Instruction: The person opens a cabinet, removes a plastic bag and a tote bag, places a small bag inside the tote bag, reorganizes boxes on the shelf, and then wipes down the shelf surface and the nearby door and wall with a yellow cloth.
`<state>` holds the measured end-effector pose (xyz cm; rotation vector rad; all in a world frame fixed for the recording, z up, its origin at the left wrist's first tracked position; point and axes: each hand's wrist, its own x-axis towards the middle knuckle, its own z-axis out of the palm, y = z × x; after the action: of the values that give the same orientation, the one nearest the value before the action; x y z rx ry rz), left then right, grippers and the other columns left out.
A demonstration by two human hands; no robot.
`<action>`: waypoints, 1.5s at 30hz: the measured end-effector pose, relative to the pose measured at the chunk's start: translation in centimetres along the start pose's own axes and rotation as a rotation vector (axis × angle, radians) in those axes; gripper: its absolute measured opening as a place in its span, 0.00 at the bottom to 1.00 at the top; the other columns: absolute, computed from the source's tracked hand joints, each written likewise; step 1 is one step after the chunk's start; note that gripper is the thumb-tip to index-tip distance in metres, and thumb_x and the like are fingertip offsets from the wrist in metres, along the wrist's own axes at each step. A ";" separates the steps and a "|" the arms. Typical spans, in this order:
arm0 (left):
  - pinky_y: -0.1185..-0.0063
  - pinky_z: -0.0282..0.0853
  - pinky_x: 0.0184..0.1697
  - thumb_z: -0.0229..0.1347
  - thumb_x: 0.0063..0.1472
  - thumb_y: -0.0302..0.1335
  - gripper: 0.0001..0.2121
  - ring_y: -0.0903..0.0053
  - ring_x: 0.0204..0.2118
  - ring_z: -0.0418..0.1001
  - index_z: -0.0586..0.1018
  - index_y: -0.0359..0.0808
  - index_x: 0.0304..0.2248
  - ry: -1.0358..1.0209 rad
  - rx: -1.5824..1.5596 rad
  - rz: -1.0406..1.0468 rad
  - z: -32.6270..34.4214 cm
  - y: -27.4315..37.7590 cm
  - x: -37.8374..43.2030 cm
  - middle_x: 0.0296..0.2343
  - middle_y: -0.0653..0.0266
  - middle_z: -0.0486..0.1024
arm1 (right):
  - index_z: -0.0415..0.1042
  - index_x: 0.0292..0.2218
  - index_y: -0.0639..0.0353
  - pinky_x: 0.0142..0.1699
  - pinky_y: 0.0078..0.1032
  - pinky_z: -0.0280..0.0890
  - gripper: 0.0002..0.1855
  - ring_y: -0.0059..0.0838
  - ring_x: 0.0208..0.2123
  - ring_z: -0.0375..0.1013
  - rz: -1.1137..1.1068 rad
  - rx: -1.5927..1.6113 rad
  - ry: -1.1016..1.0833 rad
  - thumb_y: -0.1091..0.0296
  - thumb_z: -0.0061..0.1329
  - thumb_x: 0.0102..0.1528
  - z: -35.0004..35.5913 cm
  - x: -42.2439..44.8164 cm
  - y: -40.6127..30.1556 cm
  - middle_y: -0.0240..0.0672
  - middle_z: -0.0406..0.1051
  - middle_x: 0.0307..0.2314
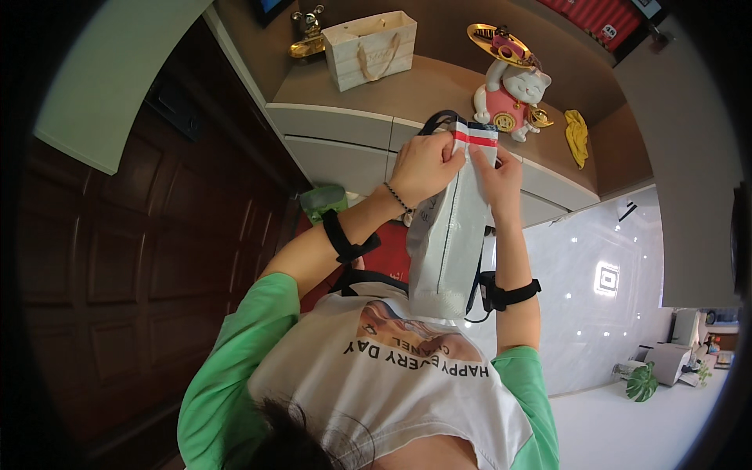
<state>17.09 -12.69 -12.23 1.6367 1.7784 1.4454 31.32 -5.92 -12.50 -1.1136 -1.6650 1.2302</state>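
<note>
A white woven shopping bag with a red, white and dark striped top edge hangs upright before my chest, its narrow seamed side towards me. My left hand grips the left part of its top edge, fingers curled in. On the right of the same edge, my right hand pinches the bag with the thumb on the near face. Dark handles loop out beyond the top edge. The bag's mouth looks narrow or closed; its inside is hidden.
Ahead is a curved cabinet counter bearing a paper gift bag, a lucky cat figurine, a yellow cloth and a gold figurine. A green bin stands below; a dark wooden door is at left.
</note>
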 end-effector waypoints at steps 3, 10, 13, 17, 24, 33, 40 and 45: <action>0.77 0.61 0.19 0.51 0.58 0.30 0.11 0.78 0.14 0.68 0.71 0.31 0.23 -0.052 0.112 0.016 0.1 1.0 0.3 0.13 0.61 0.67 | 0.72 0.38 0.64 0.31 0.19 0.58 0.17 0.22 0.22 0.59 -0.115 -0.257 0.018 0.58 0.49 0.56 0.4 -0.4 -0.6 0.35 0.69 0.23; 0.82 0.70 0.33 0.44 0.64 0.39 0.17 0.78 0.30 0.75 0.72 0.30 0.34 -0.423 -0.974 -0.473 -0.8 0.4 1.8 0.27 0.60 0.75 | 0.58 0.56 0.59 0.51 0.21 0.59 0.24 0.29 0.44 0.66 -0.356 -0.020 -0.248 0.73 0.44 0.58 -0.5 -1.5 2.0 0.36 0.67 0.44; 0.82 0.68 0.40 0.46 0.64 0.37 0.15 0.79 0.34 0.74 0.71 0.31 0.36 -0.266 -0.891 -0.208 -1.0 0.0 1.5 0.31 0.62 0.74 | 0.59 0.54 0.61 0.50 0.21 0.61 0.23 0.26 0.46 0.67 -0.044 0.138 -0.193 0.74 0.44 0.57 -3.5 -1.3 1.9 0.37 0.67 0.47; 0.77 0.62 0.50 0.55 0.59 0.36 0.18 0.75 0.48 0.67 0.66 0.33 0.43 0.225 -0.535 -0.008 -3.2 -5.4 -1.1 0.41 0.60 0.69 | 0.60 0.53 0.64 0.51 0.22 0.62 0.22 0.25 0.46 0.68 0.000 0.430 -0.186 0.75 0.44 0.57 -7.5 -2.7 0.2 0.37 0.68 0.46; 0.72 0.56 0.55 0.60 0.52 0.33 0.43 0.68 0.54 0.60 0.41 0.41 0.58 -0.338 -0.788 -0.564 -5.7 -5.7 -4.7 0.51 0.52 0.60 | 0.59 0.52 0.66 0.50 0.23 0.66 0.20 0.26 0.45 0.70 0.090 0.755 -0.111 0.77 0.41 0.58 -11.9 -4.0 3.2 0.40 0.68 0.45; 0.81 0.67 0.38 0.59 0.54 0.33 0.26 0.76 0.37 0.71 0.56 0.37 0.44 -0.102 -0.738 -0.544 -3.6 -6.4 -5.1 0.37 0.58 0.68 | 0.60 0.48 0.66 0.44 0.23 0.69 0.19 0.27 0.39 0.73 0.272 0.617 0.142 0.72 0.46 0.56 -11.6 -6.3 6.3 0.41 0.70 0.40; 0.84 0.67 0.35 0.55 0.58 0.41 0.20 0.84 0.33 0.71 0.68 0.34 0.42 -0.316 -0.650 -0.599 -2.3 -3.4 -5.2 0.34 0.64 0.72 | 0.57 0.43 0.61 0.41 0.23 0.70 0.16 0.26 0.36 0.73 0.245 0.562 0.198 0.74 0.48 0.55 -11.7 -7.4 7.9 0.41 0.71 0.36; 0.85 0.68 0.35 0.53 0.60 0.39 0.20 0.84 0.35 0.72 0.73 0.30 0.43 -0.264 -0.726 -0.550 -2.9 -3.6 -4.5 0.36 0.65 0.74 | 0.59 0.45 0.61 0.44 0.23 0.68 0.15 0.24 0.37 0.73 0.171 0.581 0.155 0.75 0.44 0.57 -11.8 -7.2 8.1 0.38 0.71 0.38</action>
<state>14.14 -17.31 -15.60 0.8330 1.2002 1.3040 46.20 -8.01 -18.09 -0.9616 -1.0102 1.5602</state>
